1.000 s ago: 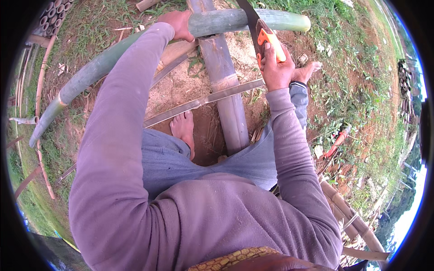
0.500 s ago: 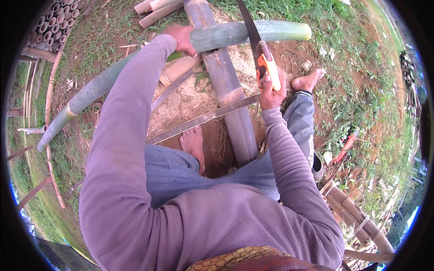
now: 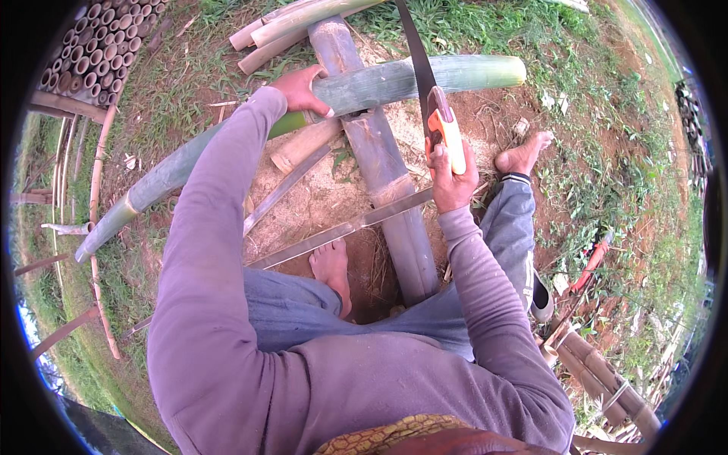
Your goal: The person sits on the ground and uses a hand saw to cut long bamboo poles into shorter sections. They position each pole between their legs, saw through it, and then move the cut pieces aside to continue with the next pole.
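Observation:
A long green bamboo pole (image 3: 485, 70) lies crosswise on a thick, weathered bamboo log (image 3: 390, 171). My left hand (image 3: 302, 89) grips the pole left of the crossing, thumb on the near side; some of its fingers are hidden. In my right hand (image 3: 455, 178) is the orange and white handle of a handsaw (image 3: 441, 129). The saw's dark blade (image 3: 415, 45) crosses the pole right of the log; how deep its teeth sit cannot be seen. A long flat strip (image 3: 334, 233) crosses the log, its right end at my right hand; whether that hand holds it is unclear.
Cut bamboo lengths (image 3: 303, 23) lie beyond the log, and a shorter piece (image 3: 303, 144) beside it. Sawdust (image 3: 303, 201) covers the ground near my bare feet. A red-handled tool (image 3: 591, 265) lies in grass at right. Stacked bamboo (image 3: 98, 53) stands far left.
The whole scene sits lower in the picture as the view has shifted. More of the green band beside my left hand shows. The saw stays across the pole at about the same place.

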The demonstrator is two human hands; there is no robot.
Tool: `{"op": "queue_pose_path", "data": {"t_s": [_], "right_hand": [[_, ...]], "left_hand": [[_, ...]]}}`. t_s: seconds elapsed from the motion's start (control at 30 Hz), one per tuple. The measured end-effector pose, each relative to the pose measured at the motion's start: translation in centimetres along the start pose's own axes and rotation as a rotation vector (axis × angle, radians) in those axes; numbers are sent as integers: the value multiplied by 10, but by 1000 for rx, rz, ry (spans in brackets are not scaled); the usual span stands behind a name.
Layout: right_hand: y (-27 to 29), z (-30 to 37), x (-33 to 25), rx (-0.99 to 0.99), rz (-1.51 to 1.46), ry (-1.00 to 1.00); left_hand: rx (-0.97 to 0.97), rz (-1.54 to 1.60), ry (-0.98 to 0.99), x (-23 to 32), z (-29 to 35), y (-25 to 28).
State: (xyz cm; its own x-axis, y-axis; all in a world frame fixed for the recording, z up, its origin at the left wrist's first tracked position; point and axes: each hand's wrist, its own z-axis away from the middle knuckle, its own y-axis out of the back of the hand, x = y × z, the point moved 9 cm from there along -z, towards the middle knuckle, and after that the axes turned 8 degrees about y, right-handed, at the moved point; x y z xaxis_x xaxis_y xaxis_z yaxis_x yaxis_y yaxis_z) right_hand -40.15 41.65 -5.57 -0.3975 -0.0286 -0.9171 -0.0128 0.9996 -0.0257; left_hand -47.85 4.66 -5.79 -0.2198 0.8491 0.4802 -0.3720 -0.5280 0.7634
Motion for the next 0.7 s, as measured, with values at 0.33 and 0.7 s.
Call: {"op": "queue_pose_path", "data": {"t_s": [0.33,0.7], "right_hand": [[-9,-34,-51,87,10,-20],[26,23,-111,-6,167,-131]], "left_hand": [[227,-448,123,22,41,-5],[243,-374,85,13,36,-3]]}}
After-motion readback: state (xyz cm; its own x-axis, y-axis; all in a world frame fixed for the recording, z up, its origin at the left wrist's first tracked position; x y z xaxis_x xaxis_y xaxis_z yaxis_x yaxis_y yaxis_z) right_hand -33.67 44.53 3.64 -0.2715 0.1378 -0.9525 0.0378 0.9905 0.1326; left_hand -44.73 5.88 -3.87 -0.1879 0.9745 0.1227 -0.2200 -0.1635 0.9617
